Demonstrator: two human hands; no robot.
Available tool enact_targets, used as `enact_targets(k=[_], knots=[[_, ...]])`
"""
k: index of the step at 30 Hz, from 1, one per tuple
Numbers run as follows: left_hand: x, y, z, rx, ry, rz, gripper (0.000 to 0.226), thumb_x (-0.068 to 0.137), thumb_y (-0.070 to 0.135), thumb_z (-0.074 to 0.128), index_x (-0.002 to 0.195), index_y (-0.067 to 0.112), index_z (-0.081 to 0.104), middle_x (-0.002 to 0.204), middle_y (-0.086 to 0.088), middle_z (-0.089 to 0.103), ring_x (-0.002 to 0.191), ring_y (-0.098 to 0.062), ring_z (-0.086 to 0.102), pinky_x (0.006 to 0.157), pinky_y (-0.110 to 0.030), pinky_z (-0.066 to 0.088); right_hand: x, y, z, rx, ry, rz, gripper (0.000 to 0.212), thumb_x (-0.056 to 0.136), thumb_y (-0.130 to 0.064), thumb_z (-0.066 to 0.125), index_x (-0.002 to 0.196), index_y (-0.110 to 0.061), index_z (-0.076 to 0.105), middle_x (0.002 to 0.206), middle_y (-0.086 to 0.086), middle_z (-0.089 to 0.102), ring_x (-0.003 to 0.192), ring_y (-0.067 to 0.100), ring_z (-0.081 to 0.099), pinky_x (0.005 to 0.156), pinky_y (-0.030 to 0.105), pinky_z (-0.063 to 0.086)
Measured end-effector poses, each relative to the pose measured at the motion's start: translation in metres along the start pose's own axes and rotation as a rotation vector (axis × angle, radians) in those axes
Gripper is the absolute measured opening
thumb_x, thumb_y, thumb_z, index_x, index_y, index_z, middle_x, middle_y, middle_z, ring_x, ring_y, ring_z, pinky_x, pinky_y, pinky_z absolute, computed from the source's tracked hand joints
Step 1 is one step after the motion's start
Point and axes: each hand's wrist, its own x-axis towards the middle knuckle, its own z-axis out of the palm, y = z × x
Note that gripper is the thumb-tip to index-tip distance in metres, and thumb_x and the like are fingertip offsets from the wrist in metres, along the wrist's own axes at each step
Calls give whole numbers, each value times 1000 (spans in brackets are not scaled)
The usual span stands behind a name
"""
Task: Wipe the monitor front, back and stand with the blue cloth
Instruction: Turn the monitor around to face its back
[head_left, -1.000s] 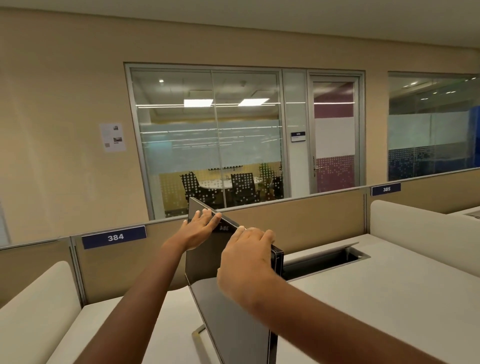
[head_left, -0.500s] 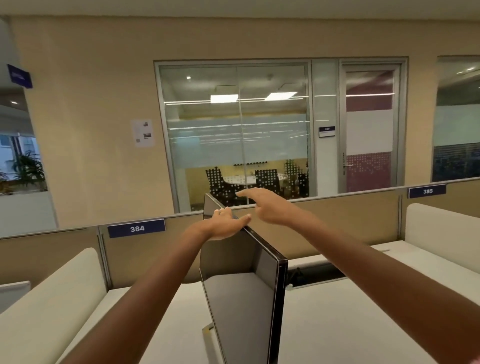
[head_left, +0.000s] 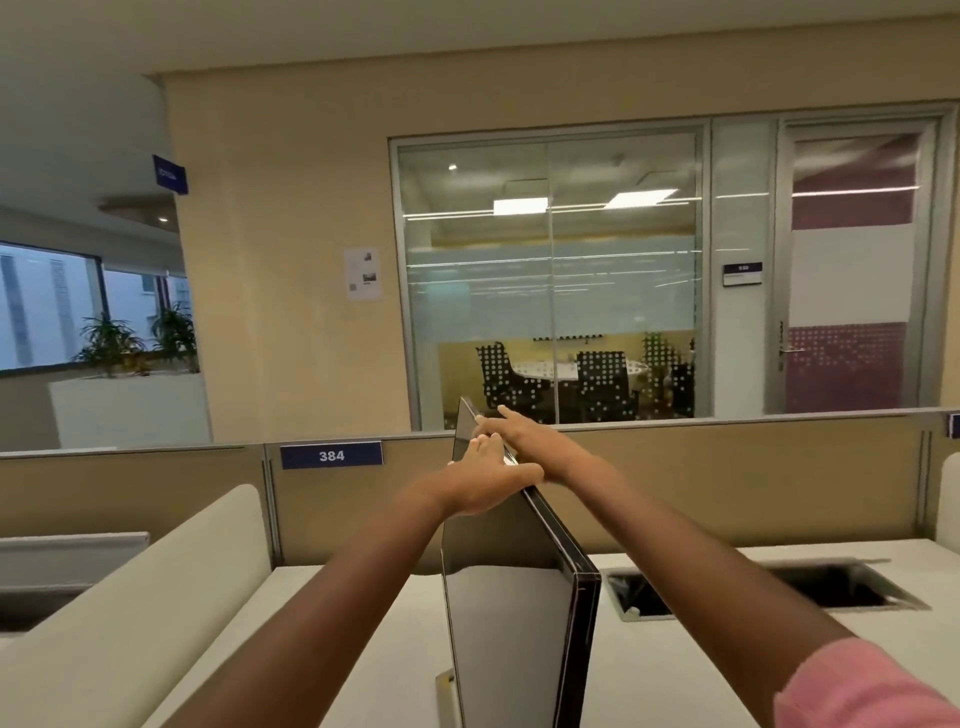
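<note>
The black monitor stands on the white desk, turned edge-on to me, its dark screen facing left. A bit of its silver stand shows at the bottom. My left hand grips the monitor's top edge, fingers over the screen side. My right hand reaches across just beyond it, fingers stretched flat along the top edge toward the far corner. No blue cloth is in view in either hand or on the desk.
A beige partition with a "384" label runs behind the desk. An open cable well lies right of the monitor. Cream padded dividers stand at the left and the far right.
My right hand let go of the near top corner and reached forward onto the far part of the top edge. My left hand kept its hold. My view swung left.
</note>
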Motion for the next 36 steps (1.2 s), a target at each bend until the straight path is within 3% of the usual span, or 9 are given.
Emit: enact_targets(k=[3,6,12,17,20,22,28,32,36], knots=[[0,-1,-1,16,10,29,76,91,39,40,145,4,1,155,-14,-6,143,-27,1,113,-39,16,4,6,0,-134,12,-34,62,84,3,51,130,-37,38,154,5,21,138,31,27,101,49,39],[-1,-3,-6,37,-25,18,71,94,35,37,145,4,-2,154,-13,-12,143,-25,-5,115,-38,10,5,6,-1,-206,-6,-48,70,82,6,49,136,-35,31,154,7,19,137,33,30,99,45,43],[0,-5,-12,118,-80,-3,74,93,40,36,145,5,-3,154,-13,-12,143,-24,-8,115,-39,7,-6,1,-9,-326,-14,-16,72,87,0,51,144,-31,20,154,18,7,132,31,38,104,41,35],[-7,-9,-18,83,-114,38,68,94,35,38,145,6,4,155,-9,-8,143,-23,-1,114,-37,12,-12,-7,-9,-322,2,-37,72,86,2,50,143,-30,22,154,13,16,142,24,17,106,41,31],[-12,-15,-24,44,-176,79,87,81,46,42,147,13,-4,155,-4,-12,143,-20,-3,115,-36,9,-22,-12,-13,-334,4,-67,70,85,7,46,143,-25,23,153,1,22,143,21,10,102,38,37],[-17,-17,-27,38,-205,111,92,71,46,40,146,16,-5,155,-2,-10,143,-20,-2,114,-35,10,-28,-16,-14,-322,21,-63,67,85,4,47,142,-22,25,152,-1,26,142,20,13,100,37,41],[-29,-14,-33,49,-240,147,87,72,41,41,146,15,3,156,-2,0,141,-20,9,113,-32,17,-34,-19,-5,-283,99,-58,64,83,1,51,140,-20,30,145,0,35,134,17,28,99,35,42],[-25,-7,-35,202,-225,43,71,91,32,43,147,13,4,156,-6,-1,143,-21,5,117,-38,12,-35,-14,-10,-258,66,-49,66,83,3,50,140,-24,30,147,-1,33,135,16,27,98,34,44],[-23,10,-35,431,-224,-77,62,94,31,35,146,10,10,155,-10,11,142,-24,12,115,-38,16,-32,-12,-18,-224,-31,-34,72,82,9,47,141,-29,27,149,0,29,137,19,23,88,30,46]])
